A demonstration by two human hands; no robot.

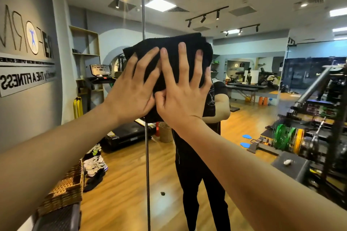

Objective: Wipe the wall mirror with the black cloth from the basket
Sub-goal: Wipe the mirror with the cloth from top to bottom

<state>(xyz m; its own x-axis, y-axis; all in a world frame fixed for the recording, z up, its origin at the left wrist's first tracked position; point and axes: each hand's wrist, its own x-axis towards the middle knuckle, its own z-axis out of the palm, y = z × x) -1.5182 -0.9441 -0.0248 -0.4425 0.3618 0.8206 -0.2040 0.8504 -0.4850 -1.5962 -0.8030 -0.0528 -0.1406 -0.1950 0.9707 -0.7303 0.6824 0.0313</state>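
Both hands lie side by side, left hand (131, 88) and right hand (180, 88), fingers spread flat on the folded black cloth (174, 43). They press it against the mirror (244, 118), probably so the whole pad rubs the glass evenly.

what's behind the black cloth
The mirror; both the left hand and right hand press the cloth flat against it. The glass it covers, and the reflected person's head there, are hidden.
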